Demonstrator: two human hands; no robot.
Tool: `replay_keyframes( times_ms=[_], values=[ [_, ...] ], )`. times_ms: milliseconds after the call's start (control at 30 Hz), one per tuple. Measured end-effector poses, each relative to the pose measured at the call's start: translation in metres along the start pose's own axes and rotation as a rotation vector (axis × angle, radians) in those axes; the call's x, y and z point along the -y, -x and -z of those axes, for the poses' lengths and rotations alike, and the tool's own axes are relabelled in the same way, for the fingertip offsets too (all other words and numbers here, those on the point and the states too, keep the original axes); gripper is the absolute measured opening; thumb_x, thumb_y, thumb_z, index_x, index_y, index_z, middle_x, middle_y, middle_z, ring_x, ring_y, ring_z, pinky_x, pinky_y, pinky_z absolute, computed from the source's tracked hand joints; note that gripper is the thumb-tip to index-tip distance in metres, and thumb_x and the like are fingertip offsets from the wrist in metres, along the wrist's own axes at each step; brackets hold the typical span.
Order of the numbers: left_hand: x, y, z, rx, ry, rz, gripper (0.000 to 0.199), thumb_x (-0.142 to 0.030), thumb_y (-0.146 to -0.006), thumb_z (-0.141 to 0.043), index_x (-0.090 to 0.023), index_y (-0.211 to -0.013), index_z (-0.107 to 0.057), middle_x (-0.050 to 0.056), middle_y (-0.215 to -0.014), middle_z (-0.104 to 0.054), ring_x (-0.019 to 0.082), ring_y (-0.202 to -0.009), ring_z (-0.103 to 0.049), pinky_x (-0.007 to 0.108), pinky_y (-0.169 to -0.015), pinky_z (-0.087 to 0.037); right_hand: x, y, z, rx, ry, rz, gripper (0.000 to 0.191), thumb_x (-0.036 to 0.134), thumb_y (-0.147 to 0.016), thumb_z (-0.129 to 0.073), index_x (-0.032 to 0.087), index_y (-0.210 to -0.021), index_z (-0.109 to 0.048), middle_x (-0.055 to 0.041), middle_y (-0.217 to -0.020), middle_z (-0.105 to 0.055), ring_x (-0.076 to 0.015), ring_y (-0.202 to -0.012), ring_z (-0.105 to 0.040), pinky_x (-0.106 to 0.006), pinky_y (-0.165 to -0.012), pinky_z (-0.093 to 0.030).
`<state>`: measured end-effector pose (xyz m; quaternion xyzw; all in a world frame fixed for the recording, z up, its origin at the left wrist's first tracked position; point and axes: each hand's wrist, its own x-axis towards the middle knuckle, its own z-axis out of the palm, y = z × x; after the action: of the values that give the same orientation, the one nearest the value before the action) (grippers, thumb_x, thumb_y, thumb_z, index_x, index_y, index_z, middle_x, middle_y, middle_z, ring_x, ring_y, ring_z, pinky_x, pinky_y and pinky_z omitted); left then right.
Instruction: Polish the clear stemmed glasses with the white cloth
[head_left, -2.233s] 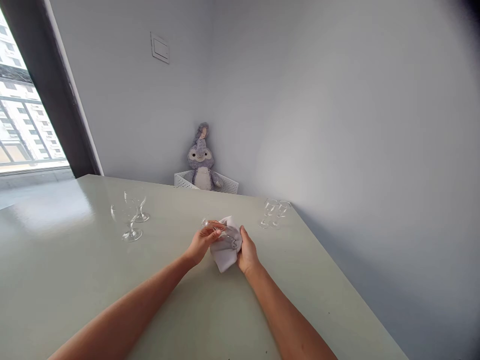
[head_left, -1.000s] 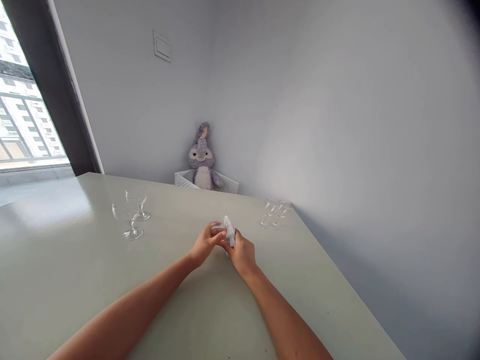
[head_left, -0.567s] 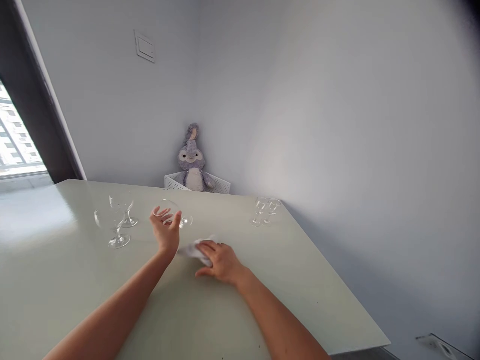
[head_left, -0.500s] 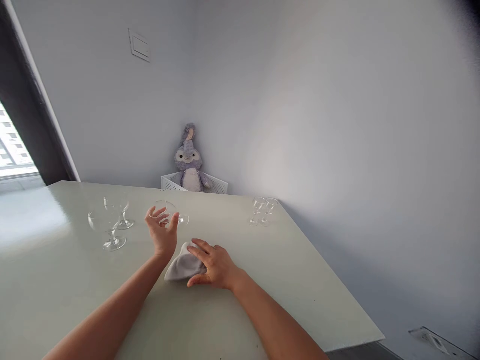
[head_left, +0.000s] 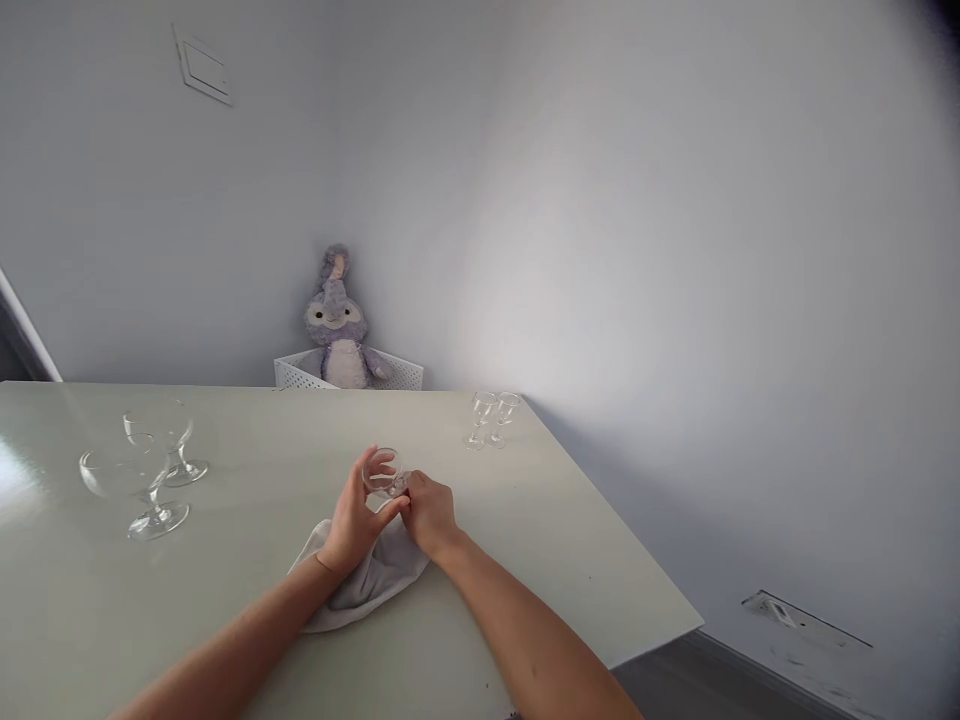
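Observation:
My left hand (head_left: pixel 358 522) is closed around a small stemmed glass (head_left: pixel 383 472), which lies tilted with its rim towards me. Pressed up against it, my right hand (head_left: pixel 430 510) is curled into a fist by the stem end, gripping a light grey cloth (head_left: pixel 375 578). The cloth droops below both hands onto the tabletop. The glass's foot is hidden by my right fingers, so I cannot tell whether they also grip the stem.
Two larger stemmed glasses (head_left: pixel 154 478) stand on the left of the pale glossy table (head_left: pixel 247 520). Two small stemmed glasses (head_left: pixel 491 418) stand near its far right corner. Beyond the far edge, a plush toy (head_left: pixel 341 325) sits in a white perforated basket (head_left: pixel 405 375).
My left hand has brought the glass right and nearer to my right hand. My right hand has closed on the cloth and lifted part of it. The view has turned right.

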<state>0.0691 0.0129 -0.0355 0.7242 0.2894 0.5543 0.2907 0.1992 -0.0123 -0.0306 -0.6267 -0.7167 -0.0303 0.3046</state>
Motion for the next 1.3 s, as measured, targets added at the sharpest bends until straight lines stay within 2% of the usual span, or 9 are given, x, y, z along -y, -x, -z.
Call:
replay_keyframes(
  times_ms=[133, 267, 400, 533, 800, 1000, 1133, 1233, 1300],
  values=[
    [0.003, -0.003, 0.001, 0.08, -0.13, 0.086, 0.071, -0.039, -0.072, -0.062, -0.029, -0.132, -0.025, 0.01, -0.123, -0.044, 0.021, -0.098, -0.053, 0.037, -0.078, -0.049, -0.029, -0.013, 0.003, -0.093, -0.078, -0.272, 0.026, 0.036, -0.086, -0.039, 0.021, -0.078, -0.06, 0.0028, -0.065, -0.061, -0.0115, -0.058, -0.053, -0.02, -0.055, -0.033],
    [0.007, -0.003, 0.003, 0.091, -0.138, 0.219, 0.058, -0.039, -0.077, -0.055, -0.029, -0.128, -0.03, 0.008, -0.117, -0.048, 0.02, -0.096, -0.053, 0.037, -0.076, -0.049, -0.077, -0.023, 0.021, -0.22, -0.036, -0.521, 0.027, 0.036, -0.084, -0.04, 0.02, -0.078, -0.06, -0.002, -0.071, -0.064, -0.0154, -0.066, -0.057, -0.022, -0.058, -0.035],
    [0.006, -0.003, 0.004, 0.074, -0.097, 0.263, 0.057, -0.039, -0.078, -0.053, -0.029, -0.128, -0.03, 0.007, -0.115, -0.049, 0.019, -0.093, -0.054, 0.036, -0.074, -0.05, -0.119, -0.021, 0.037, -0.277, 0.0, -0.709, 0.029, 0.034, -0.084, -0.036, 0.019, -0.08, -0.06, -0.006, -0.077, -0.065, -0.0182, -0.068, -0.058, -0.024, -0.055, -0.035],
    [0.004, -0.004, 0.005, 0.071, -0.098, 0.283, 0.057, -0.041, -0.08, -0.05, -0.029, -0.13, -0.026, 0.007, -0.115, -0.048, 0.018, -0.091, -0.054, 0.034, -0.072, -0.05, -0.14, -0.017, 0.038, -0.274, -0.005, -0.809, 0.028, 0.033, -0.083, -0.037, 0.018, -0.081, -0.06, -0.007, -0.077, -0.065, -0.0193, -0.067, -0.059, -0.025, -0.053, -0.036],
    [0.002, -0.005, 0.005, 0.078, -0.099, 0.298, 0.056, -0.041, -0.08, -0.049, -0.029, -0.13, -0.025, 0.007, -0.114, -0.049, 0.016, -0.086, -0.056, 0.032, -0.069, -0.05, -0.154, -0.02, 0.035, -0.258, -0.026, -0.888, 0.03, 0.032, -0.083, -0.035, 0.019, -0.092, -0.061, -0.0088, -0.088, -0.066, -0.0216, -0.075, -0.06, -0.027, -0.056, -0.038],
    [0.003, -0.004, 0.003, 0.05, -0.066, 0.306, 0.057, -0.04, -0.078, -0.052, -0.028, -0.128, -0.029, 0.006, -0.11, -0.051, 0.016, -0.083, -0.056, 0.031, -0.068, -0.049, -0.152, -0.019, 0.042, -0.248, -0.035, -0.936, 0.028, 0.03, -0.081, -0.04, 0.019, -0.102, -0.056, -0.0091, -0.093, -0.066, -0.022, -0.082, -0.061, -0.028, -0.06, -0.039],
    [-0.001, -0.006, 0.004, 0.013, -0.003, 0.305, 0.052, -0.038, -0.075, -0.055, -0.026, -0.123, -0.038, 0.005, -0.105, -0.054, 0.015, -0.078, -0.056, 0.03, -0.067, -0.049, -0.14, -0.015, 0.049, -0.227, -0.04, -1.005, 0.049, 0.038, -0.074, -0.052, 0.015, -0.116, -0.043, -0.0119, -0.092, -0.064, -0.0247, -0.08, -0.061, -0.031, -0.061, -0.041],
    [-0.015, -0.005, 0.011, 0.035, 0.003, 0.298, 0.049, -0.037, -0.074, -0.055, -0.026, -0.121, -0.042, 0.005, -0.103, -0.055, 0.014, -0.078, -0.056, 0.029, -0.068, -0.048, -0.131, -0.012, 0.053, -0.212, -0.031, -1.037, 0.067, 0.053, -0.066, -0.057, 0.013, -0.117, -0.039, -0.0176, -0.105, -0.058, -0.0283, -0.081, -0.06, -0.035, -0.062, -0.043],
    [-0.029, 0.0, 0.019, 0.047, 0.017, 0.3, 0.048, -0.037, -0.075, -0.055, -0.026, -0.12, -0.043, 0.005, -0.104, -0.055, 0.014, -0.079, -0.056, 0.029, -0.069, -0.048, -0.128, -0.01, 0.055, -0.287, 0.007, -1.025, 0.072, 0.061, -0.063, -0.055, 0.013, -0.115, -0.04, -0.0206, -0.113, -0.051, -0.0304, -0.088, -0.057, -0.037, -0.064, -0.043]
  ],
)
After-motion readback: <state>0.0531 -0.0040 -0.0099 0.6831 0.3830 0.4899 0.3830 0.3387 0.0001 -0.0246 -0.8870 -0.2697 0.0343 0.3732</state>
